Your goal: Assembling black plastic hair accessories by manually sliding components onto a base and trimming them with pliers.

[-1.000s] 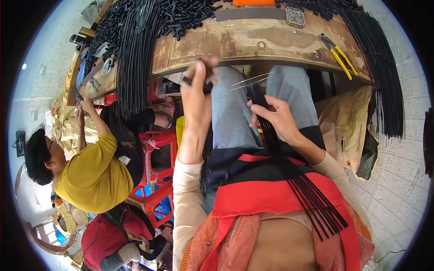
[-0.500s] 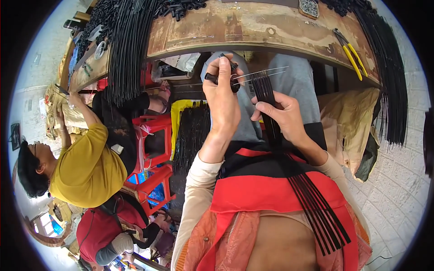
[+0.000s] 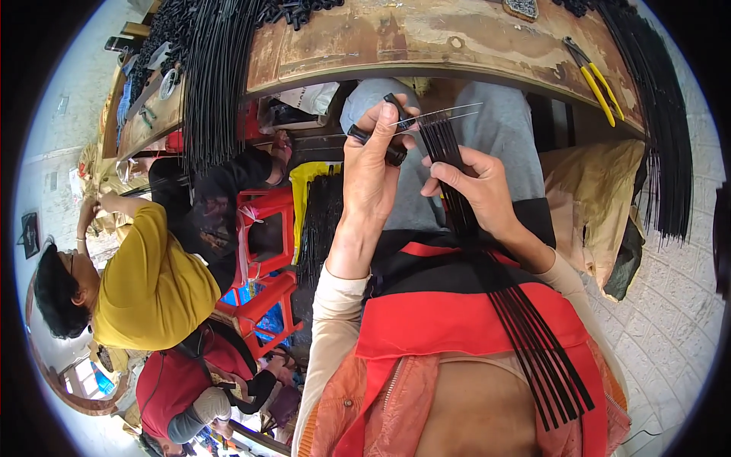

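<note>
My left hand is closed on short black tubular pieces. Two thin metal wires run rightward from its fingertips. The wires cross the far ends of a flat fan of thin black rods, apparently passing through them; the exact threading is too small to tell. My right hand pinches the rods below those ends, thumb on top. Their other ends spread across my red and black apron.
A worn wooden bench carries yellow-handled pliers, a small tin and black tube pieces. Black rods hang over its left and right. Left of me are red stools and a co-worker in yellow.
The fan's far ends have shifted slightly left along the wires, closer to my left hand. At left, the co-worker's hands have come together.
</note>
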{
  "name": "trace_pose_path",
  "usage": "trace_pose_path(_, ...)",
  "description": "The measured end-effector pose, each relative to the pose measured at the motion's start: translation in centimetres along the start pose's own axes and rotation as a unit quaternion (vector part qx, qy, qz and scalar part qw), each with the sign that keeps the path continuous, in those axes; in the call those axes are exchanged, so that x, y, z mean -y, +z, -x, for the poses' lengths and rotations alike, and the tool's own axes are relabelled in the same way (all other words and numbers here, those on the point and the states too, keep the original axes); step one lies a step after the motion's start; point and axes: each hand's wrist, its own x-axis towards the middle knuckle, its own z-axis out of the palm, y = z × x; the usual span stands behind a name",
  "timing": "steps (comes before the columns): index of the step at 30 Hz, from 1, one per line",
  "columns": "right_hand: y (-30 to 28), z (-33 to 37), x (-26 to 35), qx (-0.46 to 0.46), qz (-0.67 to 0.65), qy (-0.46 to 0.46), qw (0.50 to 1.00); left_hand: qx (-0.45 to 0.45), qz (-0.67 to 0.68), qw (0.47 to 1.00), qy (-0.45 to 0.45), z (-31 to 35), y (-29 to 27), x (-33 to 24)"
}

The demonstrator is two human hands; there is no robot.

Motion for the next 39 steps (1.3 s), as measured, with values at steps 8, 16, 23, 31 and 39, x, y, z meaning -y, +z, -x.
trace_pose_path(8, -0.04, -0.08, 0.16, -0.003, -0.003, -0.001, 1.000, 0.002, -0.011, 1.000, 0.007, -0.22, -0.14, 0.19)
trace_pose_path(16, -0.08, -0.13, 0.24, -0.002, -0.002, 0.005, 1.000, 0.013, 0.017, 1.000, 0.019, -0.38, -0.21, 0.27)
trace_pose_path(23, -0.25, -0.25, 0.08, -0.008, -0.010, 0.012, 1.000, 0.007, 0.006, 1.000, 0.004, -0.56, -0.37, 0.40)
trace_pose_path(31, -0.39, -0.40, 0.02, -0.008, -0.025, 0.010, 1.000, -0.012, 0.002, 1.000, -0.013, -0.73, -0.37, 0.56)
trace_pose_path(39, -0.53, -0.43, 0.16, -0.008, -0.014, 0.007, 1.000, -0.004, -0.014, 1.000, -0.021, -0.63, -0.02, 0.44)
